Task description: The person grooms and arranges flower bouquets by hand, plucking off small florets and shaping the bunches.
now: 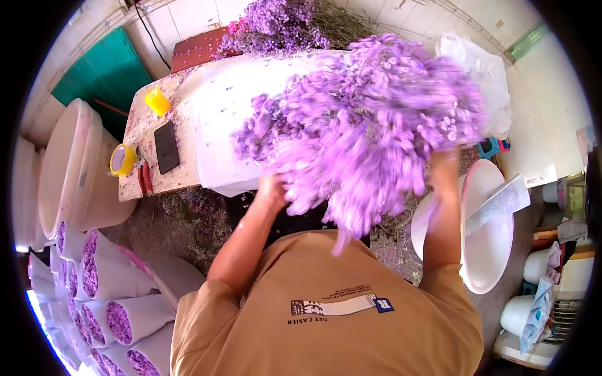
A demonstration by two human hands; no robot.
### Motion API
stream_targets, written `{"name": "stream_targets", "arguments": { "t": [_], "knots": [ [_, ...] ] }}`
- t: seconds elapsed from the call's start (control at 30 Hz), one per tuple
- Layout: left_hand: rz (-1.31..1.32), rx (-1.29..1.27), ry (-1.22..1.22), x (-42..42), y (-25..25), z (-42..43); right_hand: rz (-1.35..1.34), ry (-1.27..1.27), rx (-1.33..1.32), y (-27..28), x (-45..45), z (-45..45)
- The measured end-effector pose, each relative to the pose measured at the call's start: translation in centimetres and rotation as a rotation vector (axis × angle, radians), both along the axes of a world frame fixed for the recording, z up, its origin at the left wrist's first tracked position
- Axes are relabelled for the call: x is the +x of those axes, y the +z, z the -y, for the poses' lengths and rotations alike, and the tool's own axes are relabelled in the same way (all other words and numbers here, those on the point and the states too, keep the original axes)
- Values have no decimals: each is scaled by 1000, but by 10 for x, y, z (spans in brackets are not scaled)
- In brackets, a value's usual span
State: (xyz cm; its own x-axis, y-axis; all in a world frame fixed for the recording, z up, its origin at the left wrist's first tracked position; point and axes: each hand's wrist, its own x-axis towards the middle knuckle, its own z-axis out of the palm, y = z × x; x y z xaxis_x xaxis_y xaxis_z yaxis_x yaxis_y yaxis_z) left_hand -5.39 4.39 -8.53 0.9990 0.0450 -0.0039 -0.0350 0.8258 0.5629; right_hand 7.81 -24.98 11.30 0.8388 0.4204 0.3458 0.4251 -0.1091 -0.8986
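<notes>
A large bunch of purple flowers, blurred by motion, is between my two hands above the right part of the table and its near edge. My left hand is at the bunch's lower left side, its fingers partly hidden by blossoms. On the right side, my right hand is against the flowers, smeared by motion, and its fingers cannot be made out. Under the bunch, white sheets lie on the table.
More purple flowers lie at the back. At the left are a phone, yellow tape, a yellow roll and red-handled pliers. Wrapped bouquets stand lower left; a white basin is at right.
</notes>
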Motion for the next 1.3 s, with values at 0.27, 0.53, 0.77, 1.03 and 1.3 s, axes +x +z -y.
{"name": "stream_targets", "arguments": {
  "t": [0.27, 0.53, 0.77, 1.03, 1.3],
  "knots": [
    [-337, 192, 182, -39, 42, 20, -45, 81, -250, -15, 20, -59],
    [-384, 152, 281, -60, 70, 29, -139, -14, -260, -60, 84, -75],
    [-488, 83, 288, -63, 52, 18, -121, -132, -211, -68, 95, -59],
    [-528, 338, 228, -56, 56, 13, 100, 48, 32, 6, -42, -53],
    [-434, 1130, 119, -89, 80, -30, 654, 59, -438, -27, -59, -106]
  ]
}}
